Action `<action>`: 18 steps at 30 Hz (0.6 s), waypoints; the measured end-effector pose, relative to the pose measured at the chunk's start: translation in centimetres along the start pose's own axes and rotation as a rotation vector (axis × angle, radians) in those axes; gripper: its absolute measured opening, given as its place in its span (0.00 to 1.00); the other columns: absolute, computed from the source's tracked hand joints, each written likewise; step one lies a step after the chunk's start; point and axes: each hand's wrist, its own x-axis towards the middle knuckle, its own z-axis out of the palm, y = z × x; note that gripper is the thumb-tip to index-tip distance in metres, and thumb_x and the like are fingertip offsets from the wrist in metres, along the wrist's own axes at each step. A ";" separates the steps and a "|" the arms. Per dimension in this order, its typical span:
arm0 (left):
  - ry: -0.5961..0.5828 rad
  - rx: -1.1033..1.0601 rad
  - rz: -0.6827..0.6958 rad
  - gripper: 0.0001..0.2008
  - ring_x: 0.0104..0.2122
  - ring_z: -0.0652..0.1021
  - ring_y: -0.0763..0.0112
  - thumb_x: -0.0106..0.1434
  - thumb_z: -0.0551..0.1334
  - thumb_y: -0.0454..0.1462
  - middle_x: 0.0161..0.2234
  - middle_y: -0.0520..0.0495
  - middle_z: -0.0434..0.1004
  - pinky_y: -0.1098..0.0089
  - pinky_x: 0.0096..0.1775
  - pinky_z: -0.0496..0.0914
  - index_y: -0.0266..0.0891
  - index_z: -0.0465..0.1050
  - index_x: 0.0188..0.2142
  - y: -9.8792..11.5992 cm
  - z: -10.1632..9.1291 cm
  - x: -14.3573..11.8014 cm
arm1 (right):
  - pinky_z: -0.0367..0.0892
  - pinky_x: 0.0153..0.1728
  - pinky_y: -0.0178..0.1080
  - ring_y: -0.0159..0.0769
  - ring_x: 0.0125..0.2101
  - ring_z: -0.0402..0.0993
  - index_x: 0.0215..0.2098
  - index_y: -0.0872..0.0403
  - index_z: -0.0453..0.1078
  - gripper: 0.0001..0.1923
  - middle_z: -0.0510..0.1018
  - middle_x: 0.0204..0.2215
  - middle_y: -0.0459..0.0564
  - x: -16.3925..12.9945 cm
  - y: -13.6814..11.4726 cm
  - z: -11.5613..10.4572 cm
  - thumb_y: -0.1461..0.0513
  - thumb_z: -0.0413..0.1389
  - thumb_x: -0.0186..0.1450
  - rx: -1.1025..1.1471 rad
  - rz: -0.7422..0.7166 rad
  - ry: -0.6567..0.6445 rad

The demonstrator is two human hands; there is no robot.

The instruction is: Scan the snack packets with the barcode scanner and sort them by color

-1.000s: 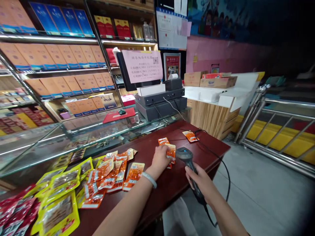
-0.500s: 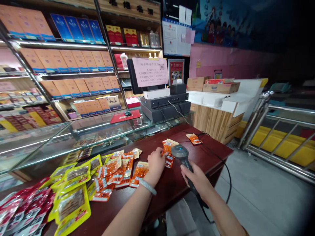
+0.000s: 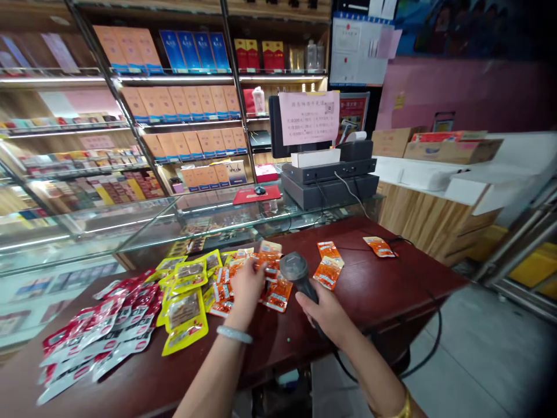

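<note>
Bare forearms, no sleeves; pale jade bangle [image 3: 234, 334] on left wrist; gold bracelet [image 3: 404, 408] on right.

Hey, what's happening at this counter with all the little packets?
A person stands at a dark red counter in a shop. The right hand grips a handheld barcode scanner, its head aimed toward the packets. The left hand rests on a pile of small orange snack packets. A few orange packets lie apart to the right. Yellow packets and red packets are spread out to the left.
</note>
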 end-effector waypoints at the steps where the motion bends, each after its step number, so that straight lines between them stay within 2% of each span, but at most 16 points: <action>1: 0.049 0.060 -0.035 0.19 0.44 0.78 0.57 0.67 0.56 0.50 0.41 0.43 0.81 0.64 0.43 0.66 0.42 0.73 0.49 -0.8 -0.6 0.6 | 0.57 0.18 0.33 0.29 0.16 0.59 0.39 0.52 0.69 0.16 0.65 0.19 0.38 -0.2 0.0 0.2 0.50 0.62 0.62 -0.028 -0.003 -0.002; 3: 0.190 0.170 -0.062 0.24 0.53 0.73 0.49 0.66 0.57 0.50 0.51 0.36 0.76 0.57 0.51 0.64 0.40 0.70 0.56 -1.4 -1.5 1.2 | 0.58 0.19 0.33 0.29 0.17 0.60 0.41 0.53 0.70 0.17 0.65 0.19 0.39 -0.5 0.1 0.1 0.50 0.61 0.62 -0.072 -0.006 0.003; 5: 0.284 0.219 -0.002 0.27 0.58 0.68 0.46 0.65 0.58 0.49 0.57 0.34 0.71 0.54 0.56 0.61 0.39 0.67 0.59 -0.5 -1.4 1.1 | 0.59 0.18 0.33 0.29 0.16 0.60 0.43 0.53 0.70 0.19 0.65 0.18 0.38 -1.0 0.4 -0.4 0.49 0.60 0.62 -0.071 0.013 0.016; 6: 0.281 0.218 0.056 0.27 0.58 0.67 0.47 0.65 0.58 0.49 0.58 0.35 0.70 0.53 0.56 0.60 0.39 0.67 0.59 0.5 -1.0 0.7 | 0.58 0.18 0.33 0.29 0.16 0.59 0.44 0.53 0.70 0.19 0.65 0.18 0.38 -1.2 0.7 -0.8 0.49 0.60 0.62 -0.063 0.023 0.031; 9: 0.087 0.173 0.275 0.20 0.55 0.70 0.51 0.66 0.58 0.49 0.52 0.39 0.75 0.56 0.55 0.61 0.43 0.73 0.52 4.8 1.4 -1.3 | 0.57 0.17 0.32 0.28 0.14 0.58 0.44 0.53 0.68 0.21 0.63 0.16 0.36 -1.9 1.9 -2.6 0.46 0.59 0.63 -0.023 0.048 0.116; 12: -0.075 0.161 0.439 0.18 0.53 0.71 0.52 0.64 0.60 0.48 0.49 0.38 0.76 0.57 0.53 0.62 0.41 0.74 0.48 9.1 4.8 -3.3 | 0.56 0.15 0.31 0.28 0.14 0.58 0.44 0.52 0.67 0.24 0.63 0.16 0.35 -2.7 2.8 -4.7 0.43 0.59 0.61 0.044 0.071 0.223; 15: -0.142 0.184 0.495 0.20 0.51 0.71 0.49 0.62 0.62 0.50 0.47 0.34 0.75 0.55 0.51 0.63 0.36 0.74 0.45 12.0 7.8 -4.2 | 0.56 0.16 0.31 0.28 0.14 0.57 0.41 0.52 0.65 0.25 0.63 0.16 0.35 -3.6 3.0 -6.6 0.42 0.60 0.61 0.114 0.086 0.311; 18: -0.195 0.181 0.488 0.26 0.53 0.71 0.47 0.57 0.65 0.54 0.49 0.32 0.74 0.55 0.51 0.62 0.36 0.72 0.45 13.3 9.2 -4.2 | 0.55 0.16 0.30 0.27 0.15 0.57 0.37 0.51 0.64 0.23 0.62 0.17 0.36 -4.5 2.7 -8.0 0.42 0.60 0.61 0.114 0.098 0.373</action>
